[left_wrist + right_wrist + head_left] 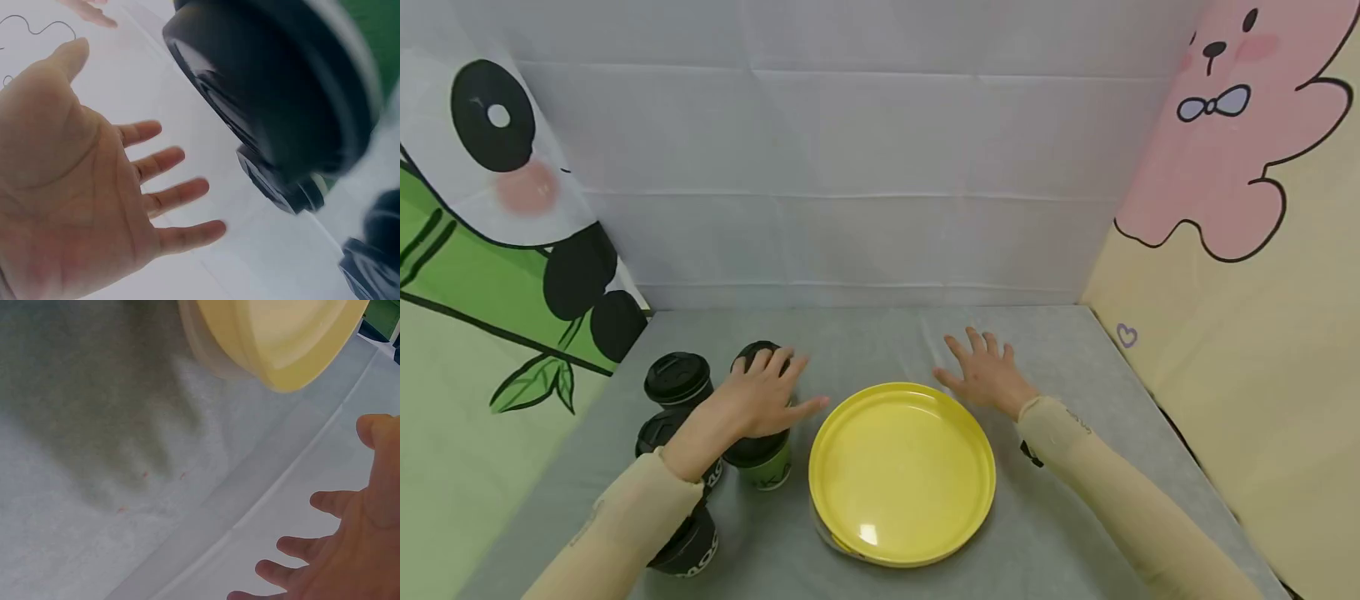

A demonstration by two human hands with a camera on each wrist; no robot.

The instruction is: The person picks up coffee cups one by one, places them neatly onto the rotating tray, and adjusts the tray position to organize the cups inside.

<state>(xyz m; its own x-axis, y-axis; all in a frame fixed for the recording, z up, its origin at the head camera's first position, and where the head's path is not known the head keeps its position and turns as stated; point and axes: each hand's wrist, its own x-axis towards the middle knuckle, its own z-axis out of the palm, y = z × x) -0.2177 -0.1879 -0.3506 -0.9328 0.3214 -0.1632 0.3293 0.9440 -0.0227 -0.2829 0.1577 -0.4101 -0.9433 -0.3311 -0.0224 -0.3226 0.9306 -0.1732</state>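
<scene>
My left hand (752,404), palm down with fingers spread, is over the black-lidded cups. Under it stands a green cup (767,473), its black lid partly hidden by the fingers; another black lid (758,350) shows behind the fingertips. In the left wrist view the palm and straight fingers hold nothing, beside a blurred dark lid (262,81). A round yellow plate (902,475) lies between my hands, with a paler rim (203,344) showing beneath it. Beyond the plate's far right edge, my right hand (985,372) has its fingers spread and holds nothing.
More black-lidded cups stand left of my left hand: one at the back (677,382), one in the middle (658,429) and one in front (688,546) partly behind my sleeve. Grey cloth (865,342) covers the table; printed hangings enclose its back and sides.
</scene>
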